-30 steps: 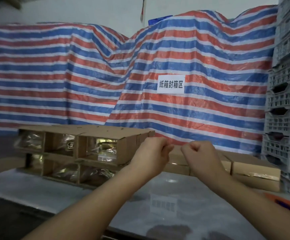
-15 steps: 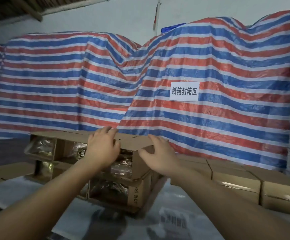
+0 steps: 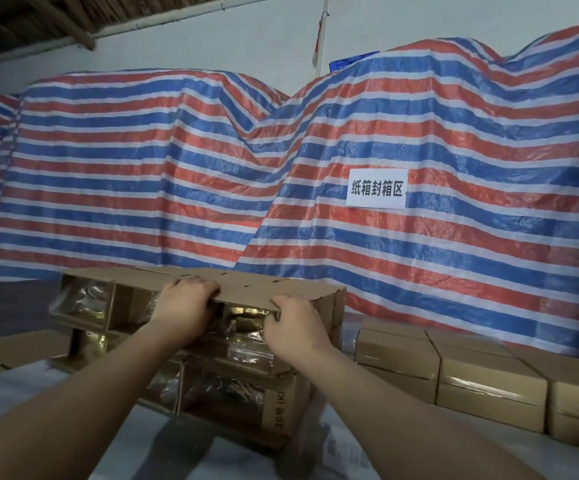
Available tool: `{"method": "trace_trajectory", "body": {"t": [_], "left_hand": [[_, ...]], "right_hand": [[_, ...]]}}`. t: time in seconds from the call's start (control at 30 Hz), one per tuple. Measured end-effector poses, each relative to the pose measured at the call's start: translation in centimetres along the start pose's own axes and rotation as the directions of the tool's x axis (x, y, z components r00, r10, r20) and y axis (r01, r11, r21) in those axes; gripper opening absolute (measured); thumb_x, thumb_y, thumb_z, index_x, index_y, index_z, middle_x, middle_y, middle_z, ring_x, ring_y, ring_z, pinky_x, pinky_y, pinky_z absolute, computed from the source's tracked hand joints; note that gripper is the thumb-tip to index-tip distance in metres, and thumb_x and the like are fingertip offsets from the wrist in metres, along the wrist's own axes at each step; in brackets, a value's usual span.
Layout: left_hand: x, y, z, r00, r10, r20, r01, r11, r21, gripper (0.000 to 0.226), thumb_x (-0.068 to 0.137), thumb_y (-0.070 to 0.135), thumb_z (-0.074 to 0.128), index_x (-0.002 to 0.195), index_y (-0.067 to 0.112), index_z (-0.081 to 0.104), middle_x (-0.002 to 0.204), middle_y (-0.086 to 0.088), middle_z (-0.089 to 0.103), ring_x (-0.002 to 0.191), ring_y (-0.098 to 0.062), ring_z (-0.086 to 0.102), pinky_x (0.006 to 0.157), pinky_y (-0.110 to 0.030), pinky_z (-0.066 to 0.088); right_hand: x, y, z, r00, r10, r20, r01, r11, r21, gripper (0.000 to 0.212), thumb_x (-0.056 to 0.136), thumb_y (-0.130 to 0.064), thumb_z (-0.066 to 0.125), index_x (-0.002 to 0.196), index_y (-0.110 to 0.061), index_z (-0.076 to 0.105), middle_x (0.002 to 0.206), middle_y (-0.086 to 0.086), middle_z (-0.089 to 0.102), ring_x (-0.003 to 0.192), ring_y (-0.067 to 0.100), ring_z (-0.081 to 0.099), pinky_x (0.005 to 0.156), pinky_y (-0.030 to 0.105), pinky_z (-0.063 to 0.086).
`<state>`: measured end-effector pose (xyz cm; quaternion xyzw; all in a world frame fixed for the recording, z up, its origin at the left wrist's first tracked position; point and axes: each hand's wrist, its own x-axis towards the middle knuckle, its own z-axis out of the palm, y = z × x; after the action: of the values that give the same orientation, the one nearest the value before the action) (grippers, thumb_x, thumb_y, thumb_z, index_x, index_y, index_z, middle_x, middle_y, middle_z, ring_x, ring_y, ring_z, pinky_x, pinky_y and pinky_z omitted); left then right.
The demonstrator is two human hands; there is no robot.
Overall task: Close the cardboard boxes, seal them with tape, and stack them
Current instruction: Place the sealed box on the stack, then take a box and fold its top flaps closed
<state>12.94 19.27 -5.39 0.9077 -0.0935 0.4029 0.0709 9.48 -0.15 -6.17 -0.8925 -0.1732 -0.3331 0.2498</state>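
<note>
both the left hand (image 3: 186, 308) and right hand (image 3: 293, 323) gripped the front edge of the top open cardboard box (image 3: 246, 289), stacked on others on the table (image 3: 39, 393) beside sealed boxes (image 3: 489, 375).

Your left hand (image 3: 185, 308) and right hand (image 3: 293, 327) reach forward side by side, forearms bare, fingers curled (both knuckles up) in a grip.
</note>
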Motion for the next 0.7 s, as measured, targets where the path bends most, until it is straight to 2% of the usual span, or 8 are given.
{"method": "trace_trajectory", "body": {"t": [0.1,0.17,0.27,0.4,0.47,0.57,0.63,0.7], "left_hand": [[-0.1,0.8,-0.6,0.996,-0.035,-0.078,0.031,0.998,-0.047,0.029,0.097,0.019,0.053,0.124,0.027,0.059,0.121,0.004,0.063,0.111,-0.016,0.057,0.099,-0.033,0.041],[0.1,1.4,-1.4,0.990,-0.040,-0.134,0.026,0.994,-0.109,0.018,0.099,0.023,0.050,0.113,0.025,0.061,0.109,0.002,0.066,0.096,-0.017,0.060,0.085,-0.033,0.049],[0.8,2.6,-3.2,0.995,-0.011,-0.097,-0.007,0.983,-0.181,0.015,0.101,0.033,0.045,0.099,0.027,0.058,0.096,0.004,0.064,0.085,-0.017,0.060,0.077,-0.036,0.052],[2.8,4.7,-6.2,0.996,0.066,-0.066,-0.077,0.978,-0.192,0.012,0.098,0.037,0.053,0.096,0.027,0.060,0.091,0.007,0.064,0.086,-0.014,0.062,0.080,-0.037,0.054],[3.9,6.1,-7.9,0.993,0.115,0.002,-0.113,0.980,-0.166,0.011,0.095,0.038,0.059,0.089,0.029,0.061,0.087,0.008,0.064,0.082,-0.012,0.060,0.078,-0.036,0.053],[5.0,9.1,-9.9,0.965,0.219,0.146,-0.202,0.972,-0.123,0.012,0.092,0.040,0.064,0.084,0.032,0.059,0.083,0.009,0.061,0.078,-0.010,0.058,0.078,-0.034,0.053],[5.2,11.8,-10.4,0.914,0.285,0.289,-0.254,0.957,-0.142,0.008,0.093,0.036,0.063,0.089,0.029,0.063,0.086,0.006,0.064,0.081,-0.012,0.060,0.081,-0.034,0.053],[4.9,14.5,-10.4,0.814,0.334,0.476,-0.285,0.943,-0.175,0.009,0.095,0.031,0.060,0.099,0.027,0.068,0.094,0.005,0.067,0.087,-0.012,0.064,0.083,-0.031,0.054]], "right_hand": [[0.1,-0.1,-1.3,1.000,-0.018,-0.020,0.018,0.999,0.028,0.032,0.099,-0.015,0.048,0.126,-0.015,0.065,0.103,0.000,0.068,0.088,0.013,0.063,0.075,0.025,0.054],[0.5,-0.2,-2.8,1.000,0.010,-0.018,-0.009,0.997,0.080,0.034,0.100,-0.013,0.046,0.128,-0.015,0.065,0.089,-0.004,0.067,0.072,0.009,0.061,0.059,0.017,0.044],[1.0,-0.2,-5.6,0.998,0.057,-0.017,-0.055,0.992,0.109,0.027,0.100,-0.013,0.046,0.113,-0.016,0.070,0.082,-0.006,0.064,0.070,0.010,0.060,0.055,0.016,0.042],[1.0,-0.1,-10.2,0.996,0.091,-0.019,-0.088,0.989,0.120,0.026,0.097,-0.009,0.047,0.084,-0.015,0.068,0.074,-0.003,0.062,0.066,0.011,0.056,0.049,0.011,0.035],[1.1,0.0,-13.0,0.991,0.132,0.014,-0.132,0.985,0.110,0.027,0.093,-0.004,0.045,0.070,-0.006,0.060,0.065,0.000,0.053,0.061,0.014,0.047,0.048,0.014,0.032],[0.8,1.1,-17.3,0.953,0.275,0.130,-0.293,0.946,0.141,0.017,0.088,-0.004,0.044,0.074,-0.005,0.053,0.067,0.008,0.052,0.061,0.021,0.050,0.056,0.028,0.042],[-0.5,2.8,-20.1,0.875,0.402,0.271,-0.463,0.860,0.217,0.012,0.088,-0.006,0.047,0.079,-0.007,0.053,0.056,0.007,0.058,0.049,0.021,0.056,0.052,0.029,0.050],[-2.4,4.7,-22.0,0.759,0.505,0.411,-0.627,0.737,0.252,0.014,0.091,-0.008,0.048,0.077,-0.009,0.053,0.045,0.003,0.053,0.037,0.017,0.053,0.043,0.028,0.050]]}}
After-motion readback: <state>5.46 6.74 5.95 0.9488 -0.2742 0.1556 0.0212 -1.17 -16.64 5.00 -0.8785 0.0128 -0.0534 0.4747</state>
